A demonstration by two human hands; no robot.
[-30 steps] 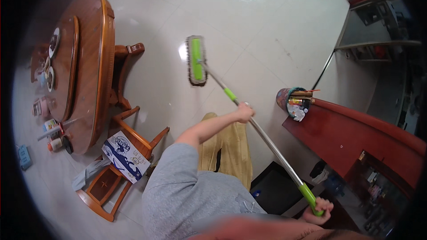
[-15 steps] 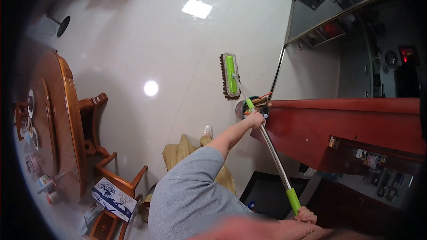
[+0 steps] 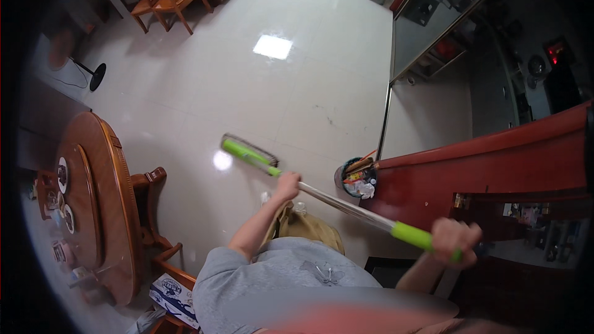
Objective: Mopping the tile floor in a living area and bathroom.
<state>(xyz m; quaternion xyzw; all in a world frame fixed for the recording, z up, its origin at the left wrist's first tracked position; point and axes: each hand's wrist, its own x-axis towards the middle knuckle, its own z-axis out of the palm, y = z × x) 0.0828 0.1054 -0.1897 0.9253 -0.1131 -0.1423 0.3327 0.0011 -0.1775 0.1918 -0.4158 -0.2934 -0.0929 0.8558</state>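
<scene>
Both my hands grip a flat mop (image 3: 346, 206) with a silver pole and green grips. My left hand (image 3: 286, 187) wraps round the lower pole, just above the green mop head (image 3: 247, 153). My right hand (image 3: 455, 240) closes on the green grip at the pole's upper end. The pole slants from the right down toward the far left. The head, slightly blurred, is tilted near a bright reflection on the pale tiled floor (image 3: 297, 99); I cannot tell whether it touches the tiles.
A full bin (image 3: 357, 179) stands beside a red cabinet (image 3: 421, 179) on the right. On the left are a round wooden table (image 3: 102, 210), a wooden chair (image 3: 148, 204) and a printed box (image 3: 173, 300). Dark marks (image 3: 328, 114) show on the floor. Wooden chairs (image 3: 173, 0) stand far left.
The mop head has swung left and nearer to me, away from beside the bin. My left hand has moved left; my right hand has risen. Dark floor marks now show.
</scene>
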